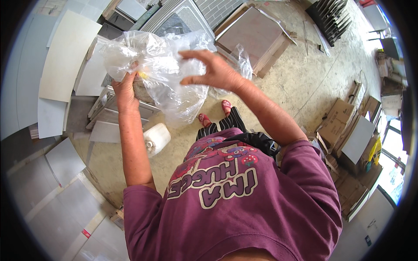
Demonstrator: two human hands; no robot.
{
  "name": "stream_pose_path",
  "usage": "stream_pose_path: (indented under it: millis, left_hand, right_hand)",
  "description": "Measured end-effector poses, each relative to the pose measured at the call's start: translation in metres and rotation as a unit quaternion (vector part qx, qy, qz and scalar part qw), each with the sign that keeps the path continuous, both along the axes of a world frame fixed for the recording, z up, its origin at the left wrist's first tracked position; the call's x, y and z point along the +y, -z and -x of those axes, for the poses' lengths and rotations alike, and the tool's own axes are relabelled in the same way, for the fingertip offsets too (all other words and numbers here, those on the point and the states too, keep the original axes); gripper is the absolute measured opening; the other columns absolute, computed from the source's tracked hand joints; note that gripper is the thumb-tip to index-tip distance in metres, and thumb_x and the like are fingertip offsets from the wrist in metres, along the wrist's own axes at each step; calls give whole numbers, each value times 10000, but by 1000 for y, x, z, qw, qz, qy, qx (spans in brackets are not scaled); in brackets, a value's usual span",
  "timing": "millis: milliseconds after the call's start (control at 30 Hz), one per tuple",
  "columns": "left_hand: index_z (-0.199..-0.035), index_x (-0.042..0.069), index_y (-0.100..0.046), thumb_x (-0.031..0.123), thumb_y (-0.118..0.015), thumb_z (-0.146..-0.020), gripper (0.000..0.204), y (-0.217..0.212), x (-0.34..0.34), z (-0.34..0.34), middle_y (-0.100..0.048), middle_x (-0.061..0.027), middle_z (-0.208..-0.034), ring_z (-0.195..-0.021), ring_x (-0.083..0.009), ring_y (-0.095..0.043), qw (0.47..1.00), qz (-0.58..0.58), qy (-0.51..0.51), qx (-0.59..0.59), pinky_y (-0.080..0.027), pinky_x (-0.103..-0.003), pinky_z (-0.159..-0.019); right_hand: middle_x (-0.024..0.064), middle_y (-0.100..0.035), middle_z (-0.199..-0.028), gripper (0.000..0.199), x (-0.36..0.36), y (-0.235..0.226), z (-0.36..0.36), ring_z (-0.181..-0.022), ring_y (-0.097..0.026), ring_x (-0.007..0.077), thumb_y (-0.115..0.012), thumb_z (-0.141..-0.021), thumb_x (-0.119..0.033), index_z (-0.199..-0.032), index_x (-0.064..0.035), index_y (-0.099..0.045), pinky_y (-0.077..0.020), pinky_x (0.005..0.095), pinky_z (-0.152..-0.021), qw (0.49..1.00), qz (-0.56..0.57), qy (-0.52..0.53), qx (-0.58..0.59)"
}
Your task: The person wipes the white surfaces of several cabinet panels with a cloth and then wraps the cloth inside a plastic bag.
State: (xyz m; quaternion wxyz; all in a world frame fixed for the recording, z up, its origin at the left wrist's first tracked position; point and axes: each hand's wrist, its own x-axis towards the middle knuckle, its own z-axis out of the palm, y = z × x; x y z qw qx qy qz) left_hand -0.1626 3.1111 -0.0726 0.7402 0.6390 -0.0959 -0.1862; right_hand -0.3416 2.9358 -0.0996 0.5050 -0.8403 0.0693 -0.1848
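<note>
A crumpled transparent plastic bag (167, 76) hangs in front of me at the upper left. My left hand (126, 89) is closed on its left part, and a small yellow patch shows by the fingertips. Under the plastic, beside that hand, is a rough grey-brown thing (141, 91); its kind is hard to make out, and I cannot tell if the hand holds it too. My right hand (211, 71) is over the bag's right side, thumb and fingers spread apart with nothing between them. Whether it touches the plastic is unclear.
A white plastic jug (156, 139) stands on the concrete floor left of my feet. Tiles and panels (65, 56) lean along the left. A flat stack of boards (250, 37) lies ahead, a black slotted rack (328, 19) far right. Cardboard boxes (335, 119) line the right.
</note>
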Motion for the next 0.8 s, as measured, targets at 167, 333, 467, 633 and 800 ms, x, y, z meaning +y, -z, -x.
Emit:
stream_pose_path:
  millis: [167,333,467,633,800]
  left_hand:
    - [-1082,13,-592,85,-739,-718,399,8,12,-15,-621,-41,-1017,-894,-139,-582,998,-46,24,-19,-468,-277,-781]
    - [-999,30,-616,20,-710,-699,314,14,25,-18,-635,-30,-943,-798,-103,-582,994,-66,75,-46,-472,-247,-699]
    - [-970,19,-621,-19,-700,-660,322,7,29,-6,-652,-34,-873,-754,-98,-598,975,-90,192,-68,-490,-250,-672]
    - [-1018,30,-609,3,-779,-613,440,-4,18,13,-653,-5,-922,-840,-80,-579,905,-160,338,-202,-481,-249,-766]
    - [-1067,52,-573,9,-772,-618,493,-30,-2,44,-627,-10,-981,-904,-88,-557,856,-188,452,-167,-448,-252,-827]
  right_hand:
    - [84,-614,-864,314,0,10,16,-817,-598,234,-708,-762,-255,-980,-42,-635,-476,345,-744,996,-39,-53,63]
    - [63,-636,-690,197,-48,-14,24,-563,-585,117,-660,-811,-212,-910,-42,-654,-480,274,-554,985,-95,61,132]
    - [28,-633,-726,167,-71,-39,15,-613,-588,88,-646,-816,-161,-933,-42,-655,-490,226,-543,987,-22,93,130]
    - [61,-664,-796,164,-77,-45,-14,-698,-629,148,-653,-753,-134,-894,-50,-659,-506,267,-646,993,33,71,85]
    - [68,-661,-818,111,-50,-49,-42,-769,-648,186,-645,-734,-51,-843,-58,-664,-511,286,-725,993,95,-50,39]
